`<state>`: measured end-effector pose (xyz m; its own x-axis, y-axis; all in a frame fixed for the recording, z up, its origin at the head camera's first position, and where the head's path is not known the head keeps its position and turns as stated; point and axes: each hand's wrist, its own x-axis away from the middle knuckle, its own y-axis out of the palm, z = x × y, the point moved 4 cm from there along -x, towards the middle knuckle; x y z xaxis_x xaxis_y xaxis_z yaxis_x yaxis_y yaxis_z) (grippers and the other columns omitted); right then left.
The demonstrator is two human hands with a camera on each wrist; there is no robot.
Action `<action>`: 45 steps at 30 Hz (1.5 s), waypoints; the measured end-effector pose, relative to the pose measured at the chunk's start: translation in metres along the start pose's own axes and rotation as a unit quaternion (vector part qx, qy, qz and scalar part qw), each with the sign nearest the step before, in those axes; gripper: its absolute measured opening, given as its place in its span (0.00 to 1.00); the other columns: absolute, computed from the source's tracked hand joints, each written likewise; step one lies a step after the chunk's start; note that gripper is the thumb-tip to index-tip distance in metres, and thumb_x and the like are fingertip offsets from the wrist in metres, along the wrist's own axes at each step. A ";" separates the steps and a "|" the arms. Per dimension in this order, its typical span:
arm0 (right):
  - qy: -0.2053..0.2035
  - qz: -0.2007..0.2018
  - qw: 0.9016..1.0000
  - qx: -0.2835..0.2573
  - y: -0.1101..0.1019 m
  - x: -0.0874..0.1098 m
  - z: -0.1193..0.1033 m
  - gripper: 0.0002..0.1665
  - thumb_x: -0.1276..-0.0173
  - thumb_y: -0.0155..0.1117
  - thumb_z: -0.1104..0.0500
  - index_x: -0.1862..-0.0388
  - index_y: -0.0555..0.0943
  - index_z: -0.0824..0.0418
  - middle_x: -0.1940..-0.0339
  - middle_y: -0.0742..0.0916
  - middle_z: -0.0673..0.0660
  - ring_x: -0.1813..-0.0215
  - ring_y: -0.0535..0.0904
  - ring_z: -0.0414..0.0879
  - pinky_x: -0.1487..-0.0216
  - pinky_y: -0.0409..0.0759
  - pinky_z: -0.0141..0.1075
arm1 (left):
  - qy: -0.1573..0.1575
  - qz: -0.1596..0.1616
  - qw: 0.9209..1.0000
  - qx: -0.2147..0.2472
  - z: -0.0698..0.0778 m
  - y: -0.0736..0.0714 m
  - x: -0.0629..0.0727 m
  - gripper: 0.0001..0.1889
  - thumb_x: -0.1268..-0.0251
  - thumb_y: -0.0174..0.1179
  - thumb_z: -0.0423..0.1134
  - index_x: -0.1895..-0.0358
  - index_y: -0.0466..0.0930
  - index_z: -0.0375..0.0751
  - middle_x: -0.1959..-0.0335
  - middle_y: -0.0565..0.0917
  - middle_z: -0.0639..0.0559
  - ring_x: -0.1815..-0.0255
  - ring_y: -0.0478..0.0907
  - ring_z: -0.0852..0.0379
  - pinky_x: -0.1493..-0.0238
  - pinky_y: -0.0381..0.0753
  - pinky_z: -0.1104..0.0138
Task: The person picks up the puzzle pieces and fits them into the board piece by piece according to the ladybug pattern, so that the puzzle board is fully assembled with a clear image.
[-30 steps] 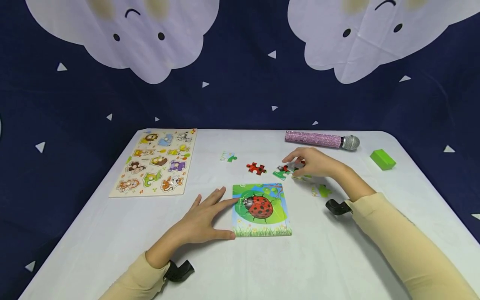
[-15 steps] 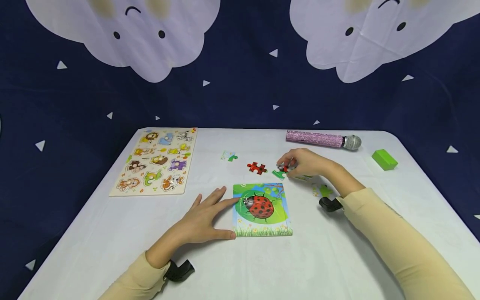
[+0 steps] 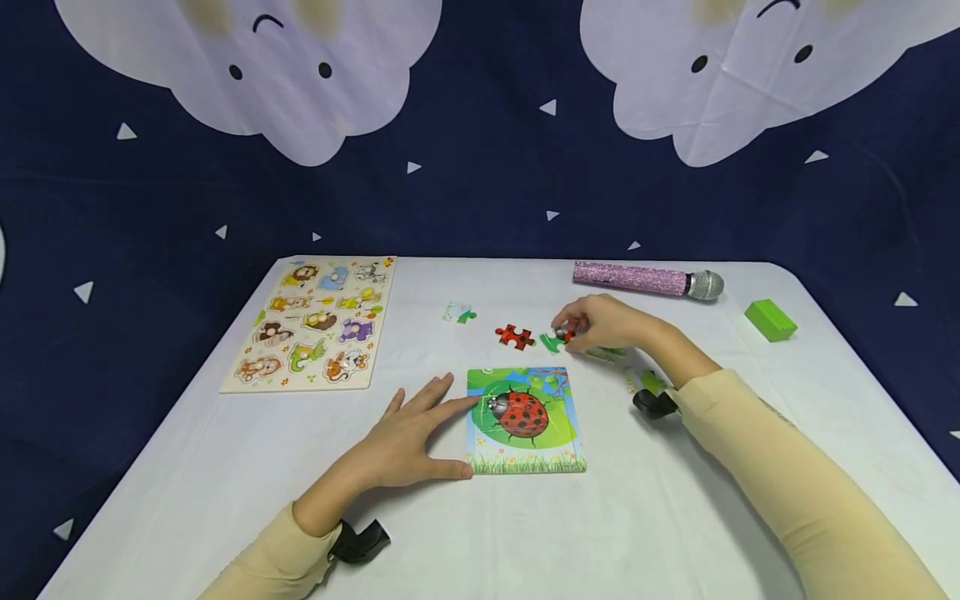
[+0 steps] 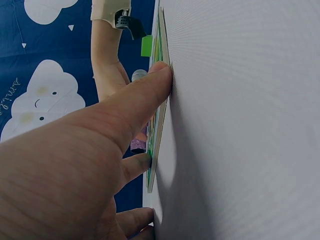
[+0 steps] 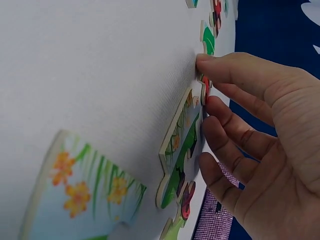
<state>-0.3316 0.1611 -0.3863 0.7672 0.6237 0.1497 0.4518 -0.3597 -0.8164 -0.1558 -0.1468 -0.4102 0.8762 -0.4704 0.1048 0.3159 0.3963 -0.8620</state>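
A square ladybug puzzle [image 3: 522,425] lies flat on the white table. My left hand [image 3: 401,442] is spread beside it, index fingertip and thumb at its left edge; the left wrist view shows the thumb against the puzzle's side [image 4: 162,120]. Beyond the puzzle, my right hand [image 3: 611,321] pinches a green, red and black jigsaw piece [image 3: 552,342] low over the table, partly hidden by the fingers. In the right wrist view, the thumb overlaps that jigsaw piece [image 5: 208,41] on one side, with curled fingers on the other. A red spotted piece [image 3: 514,337] lies just left of it.
A pale green-tabbed piece [image 3: 459,313] lies farther left. Other pieces lie under and near the right wrist, including a flowered one [image 5: 95,185]. An animal peg board [image 3: 307,325] is at left; a pink glitter microphone [image 3: 645,279] and green block [image 3: 770,320] are at back right.
My right hand has moved left and closed its fingers on the green, red and black jigsaw piece, which has shifted slightly left. The left hand stays at the puzzle's edge.
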 end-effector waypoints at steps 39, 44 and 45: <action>0.003 0.010 1.000 0.028 -0.005 -0.006 -0.009 0.21 0.35 0.81 0.61 0.43 0.90 0.61 0.46 0.89 0.59 0.47 0.86 0.51 0.41 0.86 0.49 | 0.002 0.002 1.000 0.001 -0.001 -0.001 0.000 0.49 0.43 0.77 0.67 0.17 0.67 0.64 0.10 0.53 0.42 0.09 0.48 0.38 0.15 0.39 0.27; -0.002 -0.003 1.000 0.012 -0.002 -0.007 -0.007 0.21 0.38 0.80 0.62 0.45 0.89 0.60 0.53 0.88 0.58 0.52 0.83 0.48 0.47 0.84 0.43 | 0.003 0.003 1.000 0.003 -0.001 -0.001 0.000 0.49 0.43 0.77 0.67 0.17 0.68 0.64 0.10 0.54 0.42 0.09 0.49 0.37 0.16 0.38 0.27; -0.004 -0.004 1.000 0.012 -0.001 -0.007 -0.006 0.21 0.40 0.80 0.62 0.46 0.89 0.60 0.55 0.88 0.57 0.54 0.82 0.48 0.48 0.83 0.41 | 0.003 0.003 1.000 0.002 -0.001 0.000 0.000 0.49 0.43 0.77 0.67 0.17 0.68 0.64 0.10 0.54 0.42 0.09 0.49 0.37 0.16 0.38 0.27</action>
<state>-0.3348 0.1525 -0.3830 0.7597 0.6320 0.1529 0.4477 -0.3380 -0.8279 -0.1561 -0.1476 -0.4103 0.8761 -0.4725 0.0962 0.3120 0.4033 -0.8603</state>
